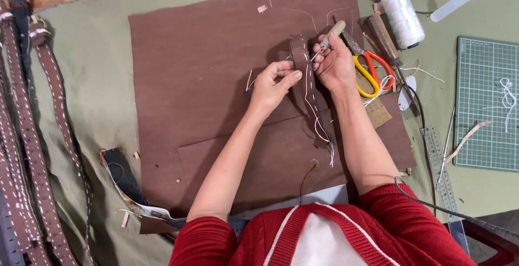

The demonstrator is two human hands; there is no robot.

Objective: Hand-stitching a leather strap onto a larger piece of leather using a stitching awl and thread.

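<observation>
Two hands meet over the middle of the brown leather sheet. The right hand is closed around an awl with a pale wooden handle, and its metal tip points down-left to the top part of a narrow brown strap. The left hand is closed in a pinch, thumb against fingers, on a light thread just at the strap's left edge. The strap lies upright on the sheet, between both hands, with a line of white stitches along it and loose thread ends hanging at its lower end.

By the look of it, the step in hand is hand stitching of the strap: the awl is at a hole while the thread is drawn. The next stitch would call for a steady tip close to the strap's edge, and for keeping the thread free from the awl.

To the right, very near the right hand, lie the scissors with red and yellow handles, then a white thread spool, and further a green cutting mat and a clear ruler. This side is crowded. To the left of the left hand the sheet gives open room, and several finished stitched straps lie well apart at the left edge of the worktop.
</observation>
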